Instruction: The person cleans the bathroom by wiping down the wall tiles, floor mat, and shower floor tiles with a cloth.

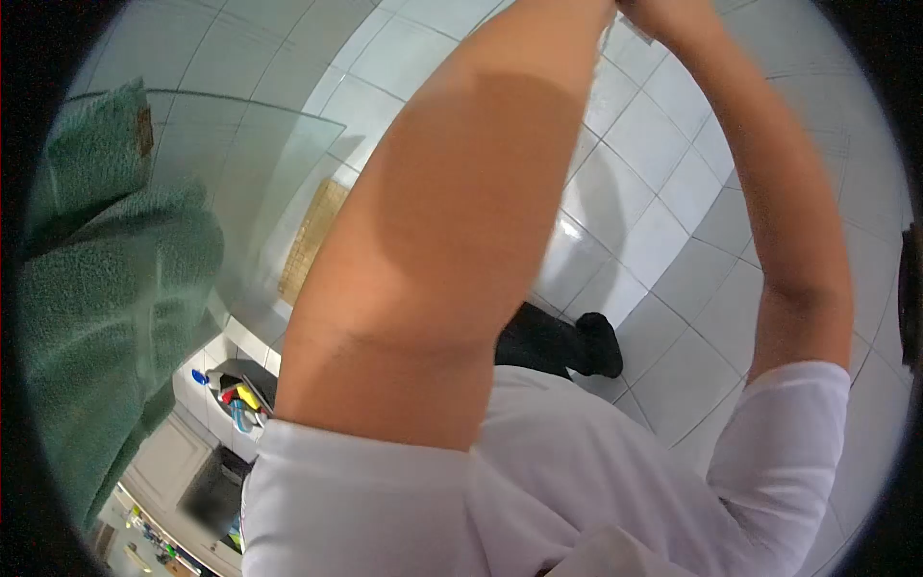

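Note:
My left forearm fills the middle and runs up past the top edge, so my left hand is out of view. My right hand (pixel 673 17) is cut off by the top edge, close to the left wrist; its fingers are hidden. A small pale thing (pixel 636 29) shows beside my right hand, too little of it to name. I cannot tell if the hand holds it.
A green towel (pixel 115 308) hangs at left by a glass panel (pixel 260 144). White floor tiles (pixel 625 144) lie below, with a woven mat (pixel 312 240). A black-clad foot (pixel 598 344) stands on the tiles. At lower left are a container of bottles (pixel 245 394) and a cabinet (pixel 163 462).

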Demonstrator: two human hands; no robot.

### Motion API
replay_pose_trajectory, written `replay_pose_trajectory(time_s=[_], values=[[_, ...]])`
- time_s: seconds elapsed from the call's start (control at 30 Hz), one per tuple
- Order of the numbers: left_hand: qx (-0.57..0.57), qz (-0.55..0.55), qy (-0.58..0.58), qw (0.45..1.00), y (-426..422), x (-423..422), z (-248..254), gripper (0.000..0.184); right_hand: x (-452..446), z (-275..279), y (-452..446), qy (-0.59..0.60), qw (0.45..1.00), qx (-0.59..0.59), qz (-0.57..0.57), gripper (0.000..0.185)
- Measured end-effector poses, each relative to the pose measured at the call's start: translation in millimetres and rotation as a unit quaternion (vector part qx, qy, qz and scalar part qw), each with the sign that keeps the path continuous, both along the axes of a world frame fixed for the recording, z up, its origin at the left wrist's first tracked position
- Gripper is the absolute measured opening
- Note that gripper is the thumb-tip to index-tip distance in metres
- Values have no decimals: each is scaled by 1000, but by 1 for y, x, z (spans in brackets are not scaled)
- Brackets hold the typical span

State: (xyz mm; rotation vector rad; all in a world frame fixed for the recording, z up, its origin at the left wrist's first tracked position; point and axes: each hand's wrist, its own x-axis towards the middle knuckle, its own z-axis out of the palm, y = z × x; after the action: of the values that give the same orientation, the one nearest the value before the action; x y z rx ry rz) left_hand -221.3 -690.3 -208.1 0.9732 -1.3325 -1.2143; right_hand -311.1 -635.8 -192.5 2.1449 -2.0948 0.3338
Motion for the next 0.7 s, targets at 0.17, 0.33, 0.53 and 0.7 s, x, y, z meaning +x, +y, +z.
replay_pose_trajectory(time_s=[0.17,0.33,0.53,0.7], values=[[38,-221,-388,894,39,120,-67,67,-39,-130,6,-80,992,70,-72,45],[150,-273,-416,854,76,211,-125,74,-1,-245,43,-276,945,166,-64,59],[255,-234,-484,804,154,295,-252,83,154,-280,59,-254,938,234,-21,61],[375,-218,-580,689,198,361,-271,97,280,-295,91,-119,939,292,141,72]])
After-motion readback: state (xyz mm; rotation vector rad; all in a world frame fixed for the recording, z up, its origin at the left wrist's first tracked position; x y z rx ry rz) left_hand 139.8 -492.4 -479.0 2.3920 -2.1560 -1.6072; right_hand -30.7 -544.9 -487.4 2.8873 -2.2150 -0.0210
